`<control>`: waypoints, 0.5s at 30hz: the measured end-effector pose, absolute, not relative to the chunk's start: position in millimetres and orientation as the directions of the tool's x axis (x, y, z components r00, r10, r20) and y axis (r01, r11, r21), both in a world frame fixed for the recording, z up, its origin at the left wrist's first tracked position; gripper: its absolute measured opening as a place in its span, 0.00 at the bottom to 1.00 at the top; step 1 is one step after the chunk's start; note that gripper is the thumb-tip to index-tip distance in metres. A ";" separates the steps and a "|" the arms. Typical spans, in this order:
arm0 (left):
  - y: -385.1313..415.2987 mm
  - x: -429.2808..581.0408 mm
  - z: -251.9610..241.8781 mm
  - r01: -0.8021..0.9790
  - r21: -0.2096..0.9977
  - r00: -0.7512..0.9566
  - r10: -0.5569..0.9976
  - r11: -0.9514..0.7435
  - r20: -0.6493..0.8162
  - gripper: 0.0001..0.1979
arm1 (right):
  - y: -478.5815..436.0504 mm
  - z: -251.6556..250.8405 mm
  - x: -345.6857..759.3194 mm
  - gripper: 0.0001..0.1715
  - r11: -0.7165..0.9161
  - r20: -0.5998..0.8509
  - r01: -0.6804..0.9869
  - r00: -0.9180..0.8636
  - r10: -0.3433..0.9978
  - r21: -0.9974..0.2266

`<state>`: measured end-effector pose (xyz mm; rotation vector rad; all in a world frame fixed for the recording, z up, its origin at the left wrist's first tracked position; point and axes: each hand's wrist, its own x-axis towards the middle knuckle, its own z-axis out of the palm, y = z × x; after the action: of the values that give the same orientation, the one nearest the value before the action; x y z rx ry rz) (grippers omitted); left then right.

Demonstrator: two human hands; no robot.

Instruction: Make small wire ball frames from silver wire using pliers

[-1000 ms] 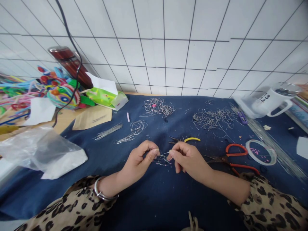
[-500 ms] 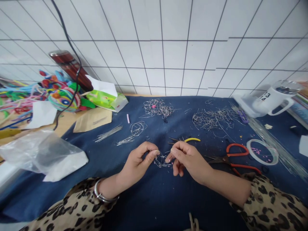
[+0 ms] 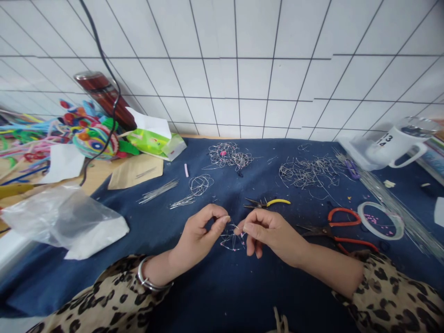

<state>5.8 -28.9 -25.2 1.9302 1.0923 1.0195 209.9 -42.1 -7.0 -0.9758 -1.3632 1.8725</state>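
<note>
Between my two hands is a small frame of bent silver wire with tiny pink beads on it. My left hand pinches the wire at its upper left with thumb and forefinger. On the other side, my right hand has thumb and forefinger pressed together on the beaded wire; its other fingers curl below. Just beyond the right hand lie pliers with a yellow handle. Scissors with red handles rest beside my right forearm, near a clear round dish of pink beads.
Tangled wire and wire balls lie at the back of the blue cloth. Straight wires run along the right, near a white mug. At left are a plastic bag, a red flask and a cable.
The beaded wire frame has tilted and hangs a little lower between the hands. My right hand has moved slightly left, toward the left hand. The pliers show more fully.
</note>
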 end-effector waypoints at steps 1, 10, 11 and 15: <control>-28.8 5.9 -25.3 0.354 0.838 0.341 0.892 -0.415 0.297 0.02 | -42.1 -7.5 209.6 0.12 -0.276 -0.205 -0.057 -0.530 0.823 -0.960; -27.9 6.8 -25.6 0.367 0.816 0.384 0.871 -0.447 0.305 0.03 | -46.9 -12.6 203.9 0.10 -0.237 -0.195 -0.062 -0.386 0.901 -0.970; -28.1 6.7 -25.7 0.370 0.813 0.391 0.869 -0.450 0.303 0.03 | -47.5 -12.6 203.6 0.09 -0.234 -0.198 -0.053 -0.378 0.905 -0.971; -28.6 6.4 -26.3 0.377 0.807 0.414 0.862 -0.455 0.293 0.03 | -49.0 -11.6 203.5 0.08 -0.181 -0.192 0.063 -0.336 0.922 -0.981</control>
<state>6.4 -28.6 -26.3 2.0151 1.0481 0.9479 203.5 -49.0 -11.6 -1.1898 -1.3908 1.5977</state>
